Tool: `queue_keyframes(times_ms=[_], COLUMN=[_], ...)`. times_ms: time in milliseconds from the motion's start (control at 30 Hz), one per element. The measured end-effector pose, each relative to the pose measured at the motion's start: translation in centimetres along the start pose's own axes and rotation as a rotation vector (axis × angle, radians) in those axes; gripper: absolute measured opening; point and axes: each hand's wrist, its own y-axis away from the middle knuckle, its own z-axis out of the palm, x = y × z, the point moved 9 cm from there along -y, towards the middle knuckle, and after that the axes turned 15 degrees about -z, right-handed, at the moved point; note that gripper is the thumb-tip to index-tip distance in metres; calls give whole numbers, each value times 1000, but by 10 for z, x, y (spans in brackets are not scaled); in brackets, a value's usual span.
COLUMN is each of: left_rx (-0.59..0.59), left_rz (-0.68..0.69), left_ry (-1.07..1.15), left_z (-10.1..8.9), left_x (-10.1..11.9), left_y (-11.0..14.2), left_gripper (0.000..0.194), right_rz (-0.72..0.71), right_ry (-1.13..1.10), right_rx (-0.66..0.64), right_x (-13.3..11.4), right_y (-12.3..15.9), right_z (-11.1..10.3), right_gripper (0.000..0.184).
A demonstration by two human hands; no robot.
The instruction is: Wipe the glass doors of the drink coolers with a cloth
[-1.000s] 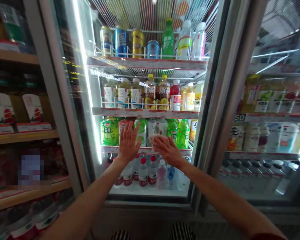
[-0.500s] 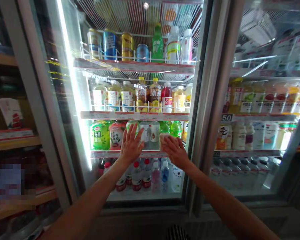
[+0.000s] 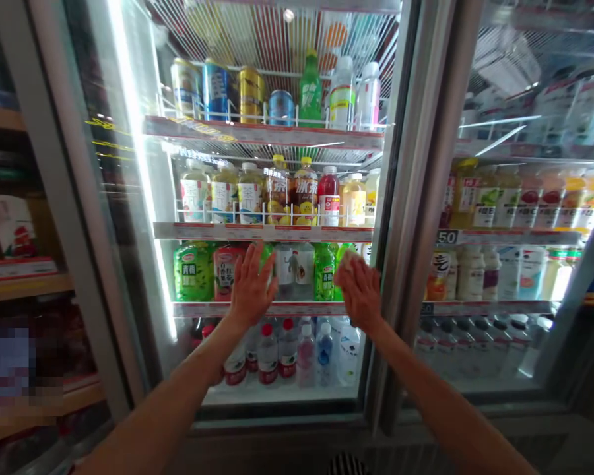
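Note:
Flat against the glass door [image 3: 297, 145] of a lit drinks fridge, or very close to it, my left hand [image 3: 252, 287] is spread with its fingers pointing up and holds nothing. Behind it stand bottles of red tea [image 3: 222, 270] and green tea. My right hand [image 3: 362, 290] presses a small pale cloth [image 3: 345, 261] to the glass near the door's right edge. Most of the cloth is hidden under the fingers, so its exact kind is hard to make out. Behind that hand is a bright green bottle [image 3: 325, 270].
A metal door frame [image 3: 416, 198] runs upright just right of my right hand. Beyond it another fridge door covers rows of bottles [image 3: 515, 198]. Wooden shelves [image 3: 24, 287] with packaged goods stand at the left. Cans [image 3: 215, 89] and bottles fill the fridge's wire racks.
My right hand has slid the cloth rightward across the glass, away from my left hand. My left hand stays spread at about the same place. The view has shifted to the right.

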Motion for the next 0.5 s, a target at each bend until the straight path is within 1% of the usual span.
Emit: queue_keyframes(times_ms=[67, 100, 133, 167, 200, 267, 300, 333, 367, 433, 467, 500], left_rx=[25, 29, 29, 30, 32, 29, 28, 27, 26, 28, 33, 38], left_rz=[-24, -29, -29, -28, -26, -25, -29, -38, -50, -83, -97, -107], left_ry=[-1, -3, -4, -4, -3, 2, 4, 5, 6, 6, 7, 13], left_z=[-3, -3, -3, -3, -3, -3, -3, -4, -6, -10, -13, -16], left_x=[-6, -8, -9, -10, -10, -13, -16, -20, -24, -33, -35, -36], left_y=[-6, -8, -9, -10, -10, -10, -11, -12, -14, -18, -20, -23], left_gripper=[57, 57, 58, 59, 59, 59, 59, 58, 57, 56, 55, 54], right_rz=[175, 226, 232, 188, 98, -131, -200, -205, -142, 103, 211, 273], right_ry=[63, 74, 63, 30, -24, -148, -183, -187, -162, -74, -39, -26], right_rx=[138, 179, 183, 149, 84, -75, -116, -106, -49, 149, 234, 277], right_x=[27, 32, 28, 17, 0, -36, -45, -43, -31, 8, 23, 28], right_y=[-21, -30, -38, -46, -52, -57, -58, -61, -66, -77, -82, -88], right_z=[-8, -8, -4, 3, 13, 31, 35, 34, 29, 13, 8, 7], right_gripper=[53, 54, 55, 55, 54, 53, 53, 53, 54, 55, 56, 57])
